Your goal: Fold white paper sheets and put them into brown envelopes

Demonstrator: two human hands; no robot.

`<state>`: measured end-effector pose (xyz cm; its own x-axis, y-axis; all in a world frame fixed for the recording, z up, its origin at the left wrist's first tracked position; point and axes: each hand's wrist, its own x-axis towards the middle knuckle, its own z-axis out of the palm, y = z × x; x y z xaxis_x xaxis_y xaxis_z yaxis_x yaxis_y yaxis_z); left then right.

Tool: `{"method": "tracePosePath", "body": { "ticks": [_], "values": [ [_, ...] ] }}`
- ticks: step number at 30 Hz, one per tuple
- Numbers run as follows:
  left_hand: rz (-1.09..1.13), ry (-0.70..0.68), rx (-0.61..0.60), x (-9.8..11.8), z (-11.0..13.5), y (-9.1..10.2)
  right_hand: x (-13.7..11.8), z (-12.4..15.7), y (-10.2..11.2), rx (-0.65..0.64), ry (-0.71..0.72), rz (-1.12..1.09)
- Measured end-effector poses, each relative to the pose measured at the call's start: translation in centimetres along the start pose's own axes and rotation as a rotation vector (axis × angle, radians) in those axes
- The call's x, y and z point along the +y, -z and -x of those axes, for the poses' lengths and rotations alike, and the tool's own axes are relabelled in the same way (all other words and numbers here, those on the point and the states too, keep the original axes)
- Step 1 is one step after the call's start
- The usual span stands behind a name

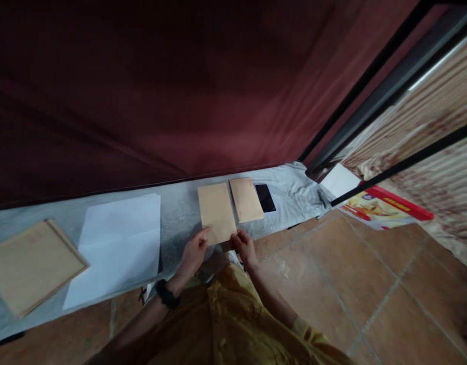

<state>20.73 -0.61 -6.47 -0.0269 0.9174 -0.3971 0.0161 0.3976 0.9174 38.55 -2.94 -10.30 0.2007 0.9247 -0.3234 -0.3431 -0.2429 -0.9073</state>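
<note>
A brown envelope (217, 212) lies on a grey cloth (176, 213) on the floor. My left hand (193, 253) grips its near left corner, thumb on top. My right hand (244, 246) pinches its near right corner. A second brown envelope (246, 199) lies just to the right, overlapping a black phone (265, 197). Further left on the cloth are white paper sheets (117, 246) and a stack of brown envelopes (30, 263).
A dark red curtain (161, 91) hangs behind the cloth. At the right lie a white sheet (339, 181) and a red and yellow printed packet (381, 208) by black bars. Terracotta floor tiles (351, 284) spread to the right.
</note>
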Motion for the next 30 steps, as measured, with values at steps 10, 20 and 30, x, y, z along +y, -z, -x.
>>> {"method": "tracePosePath", "body": {
  "ticks": [10,20,30],
  "values": [
    [-0.007,-0.062,-0.002,1.2,-1.6,-3.1,-2.0,-2.5,1.8,0.078,0.166,0.102],
    [0.116,-0.025,-0.111,5.0,-5.4,-11.1,-6.0,-7.5,6.5,0.242,0.224,-0.015],
    [-0.033,-0.045,-0.095,3.7,-7.4,-13.1,-3.6,-8.1,10.7,0.32,0.181,-0.034]
  ]
}}
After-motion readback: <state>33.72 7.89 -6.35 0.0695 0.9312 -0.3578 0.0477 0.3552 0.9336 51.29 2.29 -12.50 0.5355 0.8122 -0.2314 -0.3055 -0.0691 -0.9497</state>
